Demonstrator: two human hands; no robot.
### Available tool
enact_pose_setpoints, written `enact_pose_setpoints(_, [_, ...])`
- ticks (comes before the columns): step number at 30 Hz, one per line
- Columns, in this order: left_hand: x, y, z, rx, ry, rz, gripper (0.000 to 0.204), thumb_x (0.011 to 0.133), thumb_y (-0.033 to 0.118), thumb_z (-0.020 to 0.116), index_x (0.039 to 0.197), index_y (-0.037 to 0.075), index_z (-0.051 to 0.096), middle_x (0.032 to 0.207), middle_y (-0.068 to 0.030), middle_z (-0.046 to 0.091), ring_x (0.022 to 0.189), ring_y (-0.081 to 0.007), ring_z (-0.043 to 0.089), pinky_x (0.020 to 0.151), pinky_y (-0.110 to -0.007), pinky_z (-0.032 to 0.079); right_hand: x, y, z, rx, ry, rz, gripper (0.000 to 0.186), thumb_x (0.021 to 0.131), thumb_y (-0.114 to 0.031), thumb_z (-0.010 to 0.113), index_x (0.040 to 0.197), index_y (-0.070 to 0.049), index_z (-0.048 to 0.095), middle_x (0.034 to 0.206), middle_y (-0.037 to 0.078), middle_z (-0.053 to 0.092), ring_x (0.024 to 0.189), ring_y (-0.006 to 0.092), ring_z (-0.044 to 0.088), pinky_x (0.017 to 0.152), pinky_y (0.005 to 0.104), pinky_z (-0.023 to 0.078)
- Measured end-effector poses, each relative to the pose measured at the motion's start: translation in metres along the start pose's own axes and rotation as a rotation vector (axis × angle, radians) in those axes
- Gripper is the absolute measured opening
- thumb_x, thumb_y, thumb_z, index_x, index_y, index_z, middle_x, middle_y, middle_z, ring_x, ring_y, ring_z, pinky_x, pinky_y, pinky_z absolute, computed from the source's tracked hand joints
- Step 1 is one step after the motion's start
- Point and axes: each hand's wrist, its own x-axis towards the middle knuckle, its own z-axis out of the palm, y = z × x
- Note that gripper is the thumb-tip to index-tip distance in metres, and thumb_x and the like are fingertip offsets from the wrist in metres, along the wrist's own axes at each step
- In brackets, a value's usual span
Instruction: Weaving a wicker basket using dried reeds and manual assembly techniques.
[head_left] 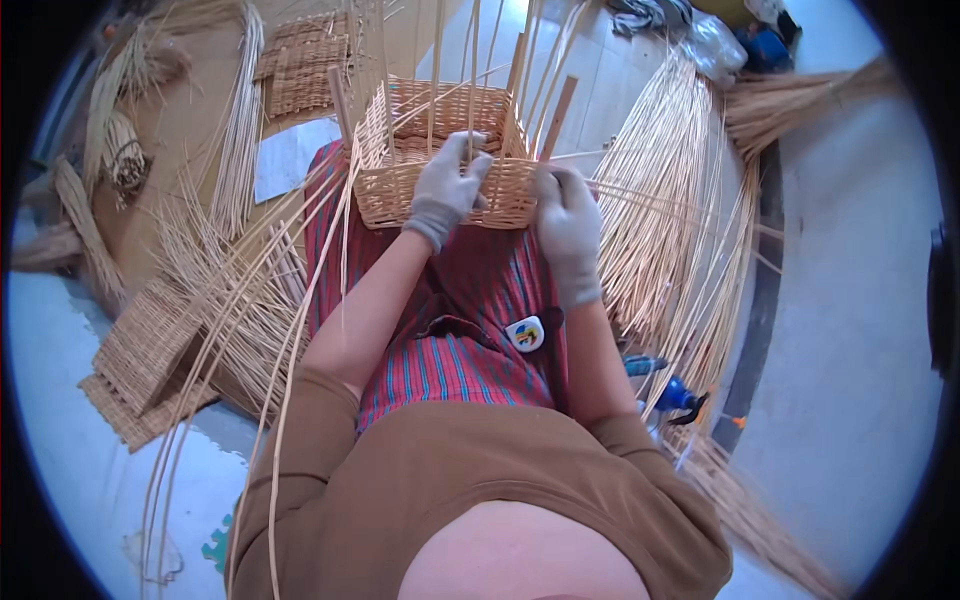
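Nearest, at the bottom of the frame, is a brown top (460, 455), and beyond it a red-and-blue striped cloth (430, 375) over the lap with a white round-edged badge (525, 335). Long loose reeds (283, 440) run down the left of the frame, crossing the left sleeve.

In the upper centre, at the far end of the lap, sits a rectangular wicker basket (385, 200), opening upward. The gloved left hand (452, 185) covers part of its front wall, fingers bent over the rim beside an upright reed; whether they pinch it I cannot tell. The gloved right hand (570, 215) is curled at the basket's right front corner, fingertips hidden, so its pressure cannot be told. Upright reeds (432, 80) and wooden stakes (560, 115) rise around the hands, partly blocking the basket's inside.

Right of centre lies a blue bottle (678, 395); at left, woven panels (150, 335) overlap beside scattered reeds (245, 330). A pale sheet (292, 158) lies left of the basket, a broad reed bundle (650, 180) right of it. Farthest are another woven panel (305, 60), upper left, and a clear plastic bag (712, 50), upper right.
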Motion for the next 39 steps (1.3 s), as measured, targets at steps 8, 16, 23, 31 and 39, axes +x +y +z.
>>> enact_pose_setpoints(8, [-0.070, -0.054, -0.103, -0.243, 0.577, 0.134, 0.023, 0.095, 0.015, 0.073, 0.112, 0.001, 0.068, 0.095, -0.0061, 0.072, 0.075, -0.0132, 0.068, 0.067, -0.027, 0.056, 0.098, 0.046, 0.061, -0.721, -0.389, -0.096, 0.045, 0.103, -0.039, 0.040, 0.104, -0.006, 0.070, 0.102, 0.026, 0.070, 0.096, 0.0467, 0.067, 0.086, 0.0543, 0.054])
enact_pose_setpoints(16, [-0.117, -0.095, -0.136, -0.117, 0.373, 0.238, 0.020, 0.091, 0.009, 0.075, 0.109, 0.001, 0.073, 0.103, -0.0087, 0.072, 0.094, -0.0166, 0.068, 0.085, -0.028, 0.055, -0.048, -0.027, 0.078, 0.103, -0.089, -0.493, 0.031, 0.086, -0.011, 0.070, 0.117, -0.012, 0.067, 0.108, 0.014, 0.070, 0.093, 0.0331, 0.069, 0.083, 0.0418, 0.056])
enact_pose_setpoints(23, [-0.107, 0.004, -0.148, 0.233, 0.128, 0.184, 0.059, 0.091, 0.016, 0.076, 0.146, 0.009, 0.053, 0.080, 0.0024, 0.060, 0.069, -0.0064, 0.053, 0.060, -0.023, 0.045, -0.092, -0.092, 0.108, 0.166, -0.890, -1.062, 0.030, 0.080, -0.045, 0.071, 0.082, -0.015, 0.068, 0.080, 0.004, 0.064, 0.086, 0.0258, 0.064, 0.088, 0.0410, 0.047])
enact_pose_setpoints(31, [-0.092, -0.067, -0.151, -0.326, 0.380, 0.271, 0.041, 0.103, 0.046, 0.055, 0.097, 0.007, 0.063, 0.072, -0.0018, 0.059, 0.059, -0.0126, 0.056, 0.057, -0.028, 0.051, 0.041, 0.000, 0.059, 1.166, -0.277, 0.152, 0.048, 0.111, -0.040, 0.037, 0.074, -0.013, 0.049, 0.065, -0.004, 0.035, 0.057, 0.0133, 0.033, 0.075, 0.0384, 0.046])
enact_pose_setpoints(39, [-0.004, -0.054, -0.125, -0.346, 0.095, 0.327, 0.079, 0.088, 0.030, 0.080, 0.150, 0.004, 0.040, 0.133, -0.0072, 0.057, 0.118, -0.0148, 0.055, 0.094, -0.026, 0.050, 0.043, 0.042, 0.033, 0.798, -0.274, 0.149, 0.010, 0.102, -0.013, 0.061, 0.109, -0.006, 0.063, 0.094, 0.001, 0.066, 0.089, 0.0126, 0.065, 0.090, 0.0313, 0.055])
